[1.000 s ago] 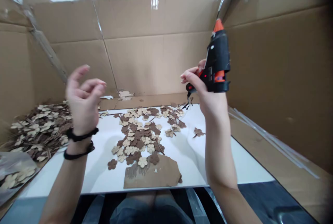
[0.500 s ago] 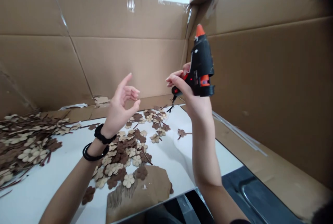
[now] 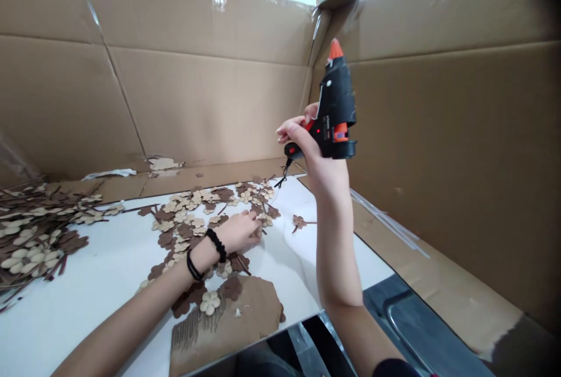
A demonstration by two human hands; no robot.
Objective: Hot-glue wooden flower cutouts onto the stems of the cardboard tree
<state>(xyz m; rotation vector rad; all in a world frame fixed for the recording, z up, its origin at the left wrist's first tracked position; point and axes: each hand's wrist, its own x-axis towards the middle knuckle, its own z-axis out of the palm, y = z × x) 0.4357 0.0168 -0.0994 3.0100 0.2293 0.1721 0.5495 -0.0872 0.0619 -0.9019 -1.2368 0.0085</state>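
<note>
My right hand (image 3: 313,143) is wrapped round the handle of a black hot glue gun (image 3: 337,96). It is raised above the board with its orange nozzle pointing up and a small red light lit. A black cord hangs from the handle. My left hand (image 3: 243,231), with dark bands on the wrist, is down at the white board. Its fingers are curled together at a beige flower cutout (image 3: 266,220), and the fingertips are partly hidden. Brown and beige flower cutouts (image 3: 184,210) lie in a spread around and under this hand.
A torn cardboard piece (image 3: 249,312) with dried glue strands lies at the board's front edge. More flowers and stems (image 3: 35,248) are heaped at the left. One stemmed brown flower (image 3: 299,222) lies apart. Clear glue sticks (image 3: 390,219) lie along the right cardboard wall (image 3: 456,149).
My left hand has dropped from the air, where its fingers were spread, to the flowers on the board. The glue gun stays raised in my right hand. The view has shifted slightly.
</note>
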